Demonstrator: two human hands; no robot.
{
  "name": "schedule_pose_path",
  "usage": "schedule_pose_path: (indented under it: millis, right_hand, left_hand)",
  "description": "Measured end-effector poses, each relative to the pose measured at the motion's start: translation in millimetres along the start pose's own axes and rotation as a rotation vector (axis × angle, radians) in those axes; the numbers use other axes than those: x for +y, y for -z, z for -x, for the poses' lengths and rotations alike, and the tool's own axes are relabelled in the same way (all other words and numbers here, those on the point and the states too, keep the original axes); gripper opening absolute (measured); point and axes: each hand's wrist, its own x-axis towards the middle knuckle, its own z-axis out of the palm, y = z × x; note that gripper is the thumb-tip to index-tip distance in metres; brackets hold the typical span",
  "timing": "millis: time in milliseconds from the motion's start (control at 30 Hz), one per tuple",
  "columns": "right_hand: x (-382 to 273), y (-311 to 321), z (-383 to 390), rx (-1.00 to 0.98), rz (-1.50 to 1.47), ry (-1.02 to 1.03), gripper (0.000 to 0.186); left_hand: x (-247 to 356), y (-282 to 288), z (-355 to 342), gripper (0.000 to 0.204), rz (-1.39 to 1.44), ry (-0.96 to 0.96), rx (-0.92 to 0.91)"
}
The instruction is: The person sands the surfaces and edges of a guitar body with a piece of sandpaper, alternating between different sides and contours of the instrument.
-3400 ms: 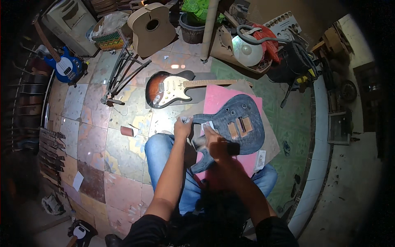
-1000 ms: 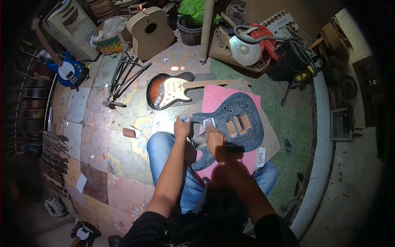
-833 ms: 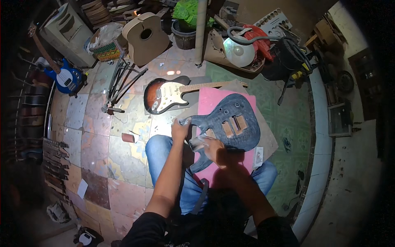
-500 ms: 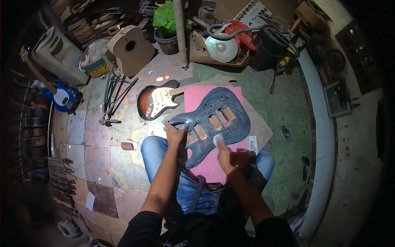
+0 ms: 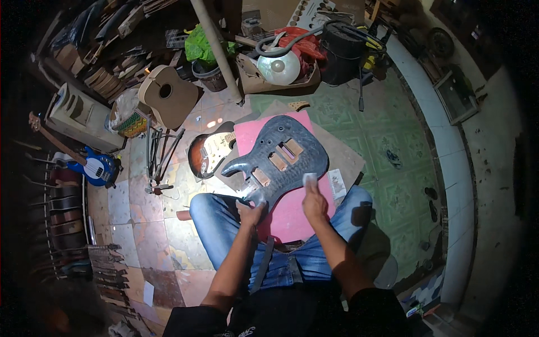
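A dark grey electric guitar body (image 5: 300,168) with bare wood cavities lies slanted over a pink board (image 5: 286,224) in front of me. My left hand (image 5: 250,213) grips the body by its near left end, at the neck pocket and horn. My right hand (image 5: 314,205) holds a small pale pad (image 5: 310,178), perhaps folded paper, at the lower right edge of the body. Beside it on the right is a small whitish packet (image 5: 337,182). Behind the pink board, a sunburst guitar (image 5: 199,154) is partly covered, and a grey sheet (image 5: 348,157) lies underneath.
A metal stand (image 5: 160,163), a blue bass (image 5: 95,168) and racked guitars (image 5: 64,224) are on the left. An acoustic body (image 5: 163,98), bucket (image 5: 212,77), pole (image 5: 222,67), cardboard box (image 5: 252,84) and black canister (image 5: 339,53) stand behind. A tiled ledge (image 5: 443,168) runs along the right.
The guitar body has turned and moved up and left. My left hand has shifted down along its end; my right hand has moved rightward with the pale pad. The view has shifted too.
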Motion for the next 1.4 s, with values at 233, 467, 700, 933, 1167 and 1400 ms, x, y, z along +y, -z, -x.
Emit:
schedule_pose_path:
  millis: [233,467,700,933,1167,1400]
  right_hand:
    - [-1.8,-4.2,-1.9,0.027,-0.017,0.213,0.068]
    - [-57.8,-28.6,6.6,-0.079,-0.04,0.232,0.062]
    - [-83.5,-22.9,-38.9,-0.002,-0.033,0.38,0.057]
    - [-78.2,-16.5,-24.9,-0.127,-0.039,0.377,0.054]
    - [-96.2,-6.3,-38.2,-0.146,-0.065,0.36,0.051]
    - [-91.9,-25.5,-51.5,-0.052,-0.072,0.388,0.052]
  left_hand:
    - [-23.4,-1.2,-2.8,0.11,-0.046,-0.127,-0.141]
    - [19.0,13.4,36.3,0.102,-0.581,-0.128,-0.238]
    - [19.8,8.1,29.0,0.107,-0.639,-0.063,-0.295]
    - [4.0,4.5,23.6,0.111,-0.66,-0.071,-0.284]
    - [8.5,6.4,24.7,0.113,-0.66,-0.046,-0.298]
    - [16.0,4.8,26.1,0.11,-0.662,-0.044,-0.29]
